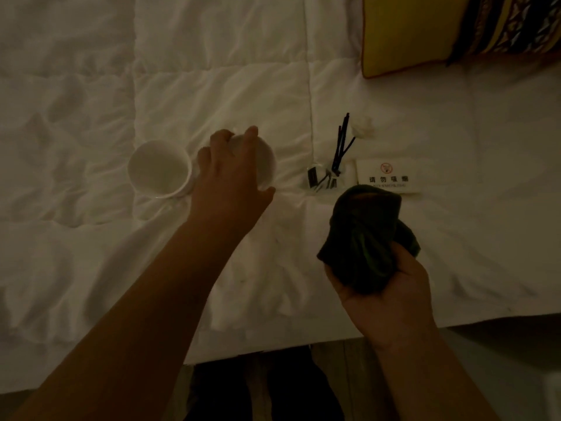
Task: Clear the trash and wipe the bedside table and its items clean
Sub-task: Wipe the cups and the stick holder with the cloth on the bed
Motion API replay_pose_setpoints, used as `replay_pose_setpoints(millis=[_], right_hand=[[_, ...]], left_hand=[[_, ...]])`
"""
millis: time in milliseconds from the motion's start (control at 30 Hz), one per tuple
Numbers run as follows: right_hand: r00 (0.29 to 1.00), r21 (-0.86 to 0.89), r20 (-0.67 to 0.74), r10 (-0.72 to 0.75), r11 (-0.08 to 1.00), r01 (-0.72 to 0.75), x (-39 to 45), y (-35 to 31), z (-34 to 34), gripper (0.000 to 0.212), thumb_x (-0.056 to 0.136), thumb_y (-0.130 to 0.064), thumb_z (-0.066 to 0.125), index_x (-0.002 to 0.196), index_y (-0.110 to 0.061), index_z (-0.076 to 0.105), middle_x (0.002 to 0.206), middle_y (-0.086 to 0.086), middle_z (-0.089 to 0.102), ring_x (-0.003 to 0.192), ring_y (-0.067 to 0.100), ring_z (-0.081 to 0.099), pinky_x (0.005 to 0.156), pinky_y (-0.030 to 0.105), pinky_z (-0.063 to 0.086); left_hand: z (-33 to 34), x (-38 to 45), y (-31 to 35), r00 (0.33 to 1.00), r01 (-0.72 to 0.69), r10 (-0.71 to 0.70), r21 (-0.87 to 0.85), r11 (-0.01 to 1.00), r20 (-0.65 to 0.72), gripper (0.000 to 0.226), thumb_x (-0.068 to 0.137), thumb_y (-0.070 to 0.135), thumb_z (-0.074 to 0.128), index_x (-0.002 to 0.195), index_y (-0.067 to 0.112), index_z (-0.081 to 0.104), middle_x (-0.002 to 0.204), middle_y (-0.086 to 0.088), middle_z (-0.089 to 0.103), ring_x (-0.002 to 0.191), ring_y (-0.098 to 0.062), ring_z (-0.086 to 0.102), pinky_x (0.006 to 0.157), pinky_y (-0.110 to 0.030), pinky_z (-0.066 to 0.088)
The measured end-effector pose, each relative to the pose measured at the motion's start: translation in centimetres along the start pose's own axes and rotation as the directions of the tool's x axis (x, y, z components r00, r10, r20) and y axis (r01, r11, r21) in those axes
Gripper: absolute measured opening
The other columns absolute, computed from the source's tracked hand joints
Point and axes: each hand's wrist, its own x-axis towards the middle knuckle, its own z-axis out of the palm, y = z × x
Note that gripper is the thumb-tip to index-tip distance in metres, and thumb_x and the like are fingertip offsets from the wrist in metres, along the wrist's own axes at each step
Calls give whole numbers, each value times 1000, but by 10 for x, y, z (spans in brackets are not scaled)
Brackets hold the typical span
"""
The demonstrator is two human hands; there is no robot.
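Observation:
Two white cups sit on the white quilt. My left hand (230, 174) reaches over the right cup (267, 161) with fingers curled around its rim and thumb at its near side. The other white cup (159, 168) stands just left of it on a saucer, open side up. My right hand (385, 287) holds a bunched dark green cloth (367, 235) above the bed's near edge. Beyond the cloth lie a small glass reed diffuser (326, 176) with black sticks and a white no-smoking sign (387, 176).
A yellow patterned cushion (409, 31) lies at the far right of the bed (91, 86). A small white crumpled object (361, 126) rests by the stick tips. The bed's near edge runs along the bottom, with dark floor (261, 387) below it.

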Motion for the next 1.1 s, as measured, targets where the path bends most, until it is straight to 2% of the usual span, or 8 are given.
replay_pose_setpoints(millis=[200,333,433,500,633,767,900,1100], right_hand=[[998,29,-26,-60,998,61,7,-18,-12,27,68,-23,65,91,-20,79,106,13,72,92,33,71,66,45,57],[995,72,-29,-91,993,92,10,-32,-16,31,69,-24,66,98,-19,77,112,13,71,96,33,70,68,45,57],[990,139,19,-137,981,133,13,-39,-16,56,56,-23,84,111,-17,72,118,15,67,101,35,68,71,48,57],[987,155,43,-154,977,146,16,-46,-16,70,51,-25,90,117,-17,69,121,14,66,106,36,65,77,50,56],[980,143,22,-195,971,190,27,-58,-22,54,75,-31,73,126,-16,62,126,15,63,110,33,64,83,48,55],[951,-73,41,-305,949,308,37,-69,-26,42,80,-22,68,121,-19,64,125,11,65,115,28,61,89,46,53],[860,-492,146,-488,719,491,40,-70,-23,38,85,-19,65,123,-16,62,115,3,69,108,16,65,87,31,54],[843,-617,170,-511,612,495,45,-51,-12,59,64,-46,73,115,-21,60,111,-1,68,102,10,66,81,26,55]], left_hand=[[13,-11,8,996,-45,50,65,997,-77,101,74,47,73,151,18,15,156,-21,10,144,-41,5,115,-52,12],[23,-29,47,963,-225,185,-206,953,-195,75,81,46,62,143,17,31,143,-7,37,133,-15,31,109,-25,25],[45,-32,77,999,-24,8,-501,865,-33,67,81,35,71,137,17,38,126,3,48,114,-3,43,93,-18,37],[64,-20,85,997,72,-69,-482,873,25,72,80,32,75,138,13,38,133,-3,45,122,-14,41,98,-22,32],[86,16,82,985,161,-118,-406,900,129,57,80,32,74,130,16,51,132,-4,44,119,-22,46,100,-26,37],[88,24,75,991,121,-82,-424,898,111,37,80,29,75,114,22,63,113,8,54,97,-5,50,76,3,33],[72,16,76,992,100,-41,-547,831,120,42,79,30,76,118,26,60,118,4,61,103,-11,60,87,-20,46],[41,-10,89,983,-10,142,-734,679,118,45,79,29,74,118,39,54,110,22,63,102,-4,63,84,-31,56]])
